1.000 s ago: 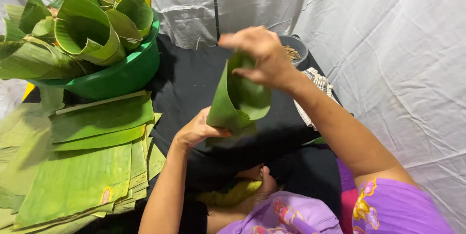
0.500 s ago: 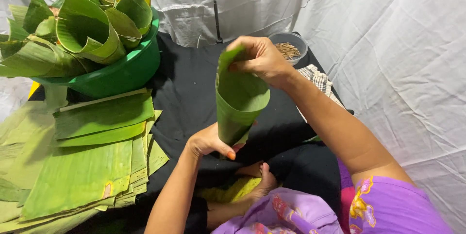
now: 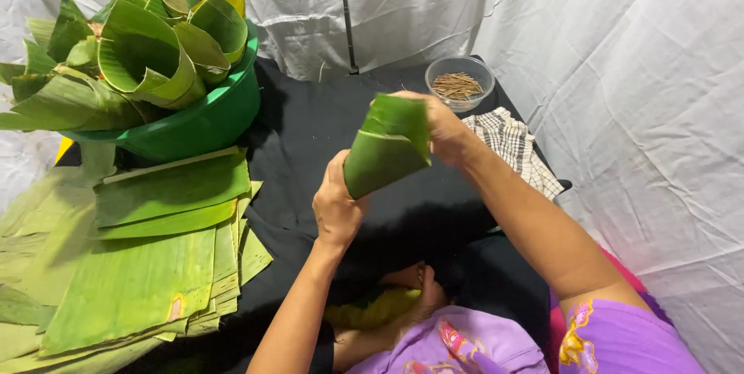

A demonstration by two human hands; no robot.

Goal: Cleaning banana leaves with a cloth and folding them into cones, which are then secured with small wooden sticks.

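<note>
Head cam: I see both hands up over the middle of the black cloth (image 3: 310, 141), working one rolled banana leaf cone (image 3: 386, 148). Left hand (image 3: 336, 205) is closed round the cone's narrow lower end, thumb up along the leaf, fingers wrapped behind. Right hand (image 3: 445, 127) grips the wide upper end from the far side, fingers curled over the rim; fingertips mostly hidden by the leaf, so I can't tell exactly how they pinch. Cone is tilted, wide end up and toward the right, held clear of the cloth.

At the cloth's far left corner sits a green basin (image 3: 205, 122), packed w/ finished leaf cones (image 3: 143, 52) standing mouth-up, one w/ a yellowish edge. In front of the basin, along the left edge, lies a stack of flat cut leaf sheets (image 3: 147, 265), overlapping, some spilling off the cloth's left side. Far right corner: a small clear bowl (image 3: 463, 78) of thin brown sticks (image 3: 457, 86), and just beside it on the near side a checked cloth (image 3: 515, 145), partly under the right forearm. White sheeting (image 3: 635, 72) hangs behind and to the right, w/ a thin dark pole (image 3: 346, 13) upright at the back. Near edge: a bare foot (image 3: 422, 292) and a purple patterned garment (image 3: 473, 347) at the bottom of the frame.
</note>
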